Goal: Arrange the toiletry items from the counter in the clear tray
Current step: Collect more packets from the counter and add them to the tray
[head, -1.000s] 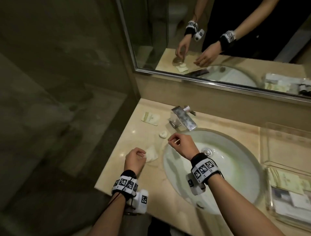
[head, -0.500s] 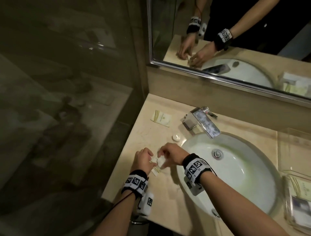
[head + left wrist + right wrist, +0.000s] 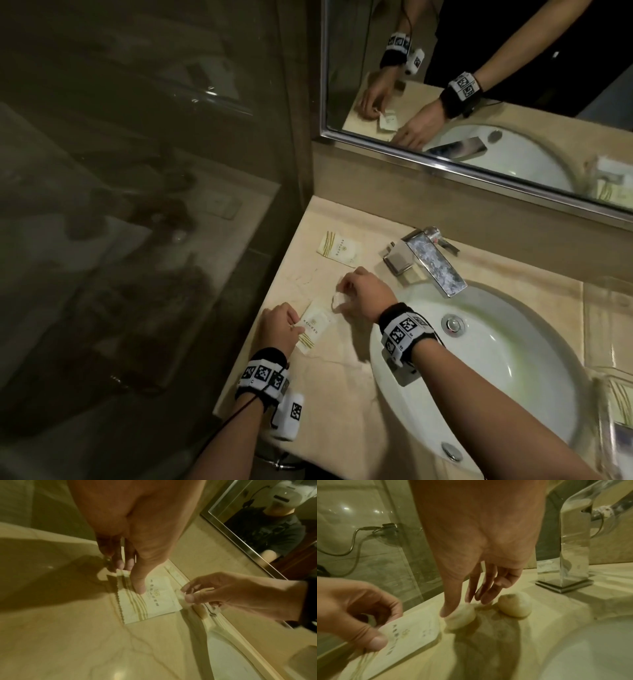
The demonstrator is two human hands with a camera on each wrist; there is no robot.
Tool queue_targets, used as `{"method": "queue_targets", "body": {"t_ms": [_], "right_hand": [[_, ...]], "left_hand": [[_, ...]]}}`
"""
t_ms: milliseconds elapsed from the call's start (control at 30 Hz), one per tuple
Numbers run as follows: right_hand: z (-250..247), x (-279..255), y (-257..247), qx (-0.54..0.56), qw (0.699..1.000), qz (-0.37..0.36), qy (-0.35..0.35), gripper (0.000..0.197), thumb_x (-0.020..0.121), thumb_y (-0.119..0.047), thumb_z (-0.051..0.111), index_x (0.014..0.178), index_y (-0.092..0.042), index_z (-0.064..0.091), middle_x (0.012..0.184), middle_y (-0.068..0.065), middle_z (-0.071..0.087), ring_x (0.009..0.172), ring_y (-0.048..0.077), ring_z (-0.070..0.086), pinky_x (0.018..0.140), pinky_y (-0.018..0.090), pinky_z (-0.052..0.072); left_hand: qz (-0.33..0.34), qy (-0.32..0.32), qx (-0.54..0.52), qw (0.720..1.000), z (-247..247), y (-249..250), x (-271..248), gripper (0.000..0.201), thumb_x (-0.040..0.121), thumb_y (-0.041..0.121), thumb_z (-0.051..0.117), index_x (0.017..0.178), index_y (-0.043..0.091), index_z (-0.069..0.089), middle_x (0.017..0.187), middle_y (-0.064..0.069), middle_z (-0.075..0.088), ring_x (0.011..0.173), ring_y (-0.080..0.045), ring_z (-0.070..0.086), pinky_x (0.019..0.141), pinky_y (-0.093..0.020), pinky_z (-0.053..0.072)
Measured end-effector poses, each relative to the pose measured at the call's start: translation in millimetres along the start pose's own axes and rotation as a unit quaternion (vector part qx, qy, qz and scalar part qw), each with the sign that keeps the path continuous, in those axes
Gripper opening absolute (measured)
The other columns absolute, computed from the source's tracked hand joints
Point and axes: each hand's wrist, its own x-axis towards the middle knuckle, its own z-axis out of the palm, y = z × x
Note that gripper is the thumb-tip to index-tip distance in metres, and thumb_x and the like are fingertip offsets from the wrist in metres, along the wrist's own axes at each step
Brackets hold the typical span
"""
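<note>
Toiletry items lie on the counter (image 3: 342, 394) left of the sink (image 3: 513, 359), well apart from the clear tray (image 3: 613, 404) at the far right edge, which already holds some packets. Going well here means, I judge, lifting each piece cleanly before the carry across the basin: the flat sachet (image 3: 315, 323) needs an edge raised off the stone, and the small wrapped round (image 3: 461, 616) wants a firm pinch, since a loose one could drop it into the sink. The left hand (image 3: 279, 329) pinches the sachet's striped end, thumb on top and fingers curled beneath. The right hand (image 3: 363, 294) has thumb and fingertips closing on the round, which looks still on the counter; the other fingers are relaxed. A second sachet (image 3: 339, 248) waits nearer the wall, beside the tap (image 3: 424, 260). The head view alone gives the whole layout and the tray. The left wrist view shows the thumb pressed on the sachet's print and its serrated edge. The right wrist view alone reveals a second round (image 3: 514, 604) just beside the first, hidden under the hand from above.
</note>
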Motion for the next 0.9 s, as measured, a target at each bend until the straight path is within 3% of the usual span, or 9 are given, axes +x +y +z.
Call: {"method": "queue_targets", "body": {"t_ms": [67,167,233,300,433,533,667,800,900], "right_hand": [[-5,14,-6,0.040,0.997,0.016,0.056,0.028,0.080,-0.036,0.075,0.102,-0.023,0.061,0.104,-0.003,0.054,0.092,0.018,0.058,0.081,0.030,0.050],[-8,39,-13,0.064,0.986,0.061,0.143,0.036,0.088,-0.023,0.066,0.122,-0.016,0.057,0.128,0.005,0.051,0.109,0.026,0.057,0.092,0.038,0.051],[-9,53,-16,0.056,0.985,0.084,0.140,0.049,0.090,-0.019,0.065,0.136,-0.013,0.047,0.142,0.007,0.043,0.120,0.031,0.050,0.099,0.041,0.047],[-8,62,-16,0.054,0.984,0.101,0.135,0.052,0.090,-0.017,0.063,0.138,-0.013,0.043,0.144,0.009,0.040,0.122,0.034,0.049,0.100,0.044,0.046],[-7,63,-18,0.047,0.979,0.142,0.139,0.047,0.088,-0.016,0.067,0.131,-0.011,0.048,0.134,0.012,0.043,0.116,0.035,0.052,0.097,0.045,0.047],[-7,57,-18,0.068,0.975,0.173,0.122,0.046,0.086,-0.024,0.071,0.125,-0.009,0.052,0.126,0.011,0.047,0.110,0.033,0.057,0.090,0.040,0.049],[-13,45,-17,0.109,0.974,0.155,0.127,0.032,0.089,-0.029,0.068,0.114,-0.012,0.061,0.111,0.013,0.068,0.098,0.031,0.064,0.075,0.031,0.047],[-35,21,-17,0.184,0.964,0.098,0.167,0.027,0.085,-0.032,0.073,0.106,-0.016,0.067,0.104,0.005,0.072,0.089,0.022,0.066,0.077,0.036,0.055],[-59,-7,-14,0.206,0.957,0.048,0.200,0.021,0.086,-0.029,0.073,0.102,-0.017,0.067,0.099,-0.006,0.069,0.078,0.007,0.061,0.060,0.015,0.044]], "left_hand": [[-0.025,0.012,-0.038,0.999,-11,-3,5,0.032,0.072,0.009,0.079,0.070,0.023,0.050,0.091,-0.006,0.060,0.071,-0.010,0.052,0.060,-0.016,0.037],[-0.042,0.015,-0.115,0.992,-25,-3,11,0.029,0.071,0.002,0.078,0.077,0.015,0.052,0.083,-0.004,0.061,0.070,-0.014,0.055,0.056,-0.015,0.041],[-0.037,0.010,-0.158,0.987,-32,-2,11,0.028,0.072,-0.001,0.077,0.084,0.011,0.055,0.075,0.002,0.056,0.067,-0.011,0.052,0.053,-0.011,0.043],[-0.031,0.008,-0.196,0.980,-36,-4,12,0.027,0.073,-0.004,0.075,0.092,0.007,0.059,0.074,0.004,0.054,0.069,-0.012,0.053,0.052,-0.006,0.044],[-0.051,-0.009,-0.236,0.970,-41,-7,10,0.030,0.081,-0.002,0.069,0.110,-0.001,0.060,0.095,-0.008,0.061,0.079,-0.014,0.058,0.050,-0.006,0.048],[-0.059,-0.015,-0.270,0.961,-43,-4,8,0.027,0.085,0.000,0.066,0.111,-0.001,0.059,0.103,-0.014,0.061,0.075,-0.013,0.060,0.049,-0.018,0.055],[-0.059,-0.006,-0.291,0.955,-44,3,5,0.016,0.085,0.005,0.067,0.100,0.009,0.063,0.103,-0.018,0.066,0.087,-0.030,0.068,0.068,-0.043,0.060],[-0.040,-0.008,-0.283,0.958,-42,21,-3,0.007,0.086,0.010,0.066,0.093,0.011,0.064,0.093,-0.015,0.069,0.088,-0.031,0.068,0.078,-0.047,0.058],[0.009,-0.025,-0.253,0.967,-38,41,-11,0.013,0.086,0.014,0.068,0.096,0.006,0.066,0.091,-0.014,0.071,0.086,-0.029,0.069,0.076,-0.042,0.058]]}}
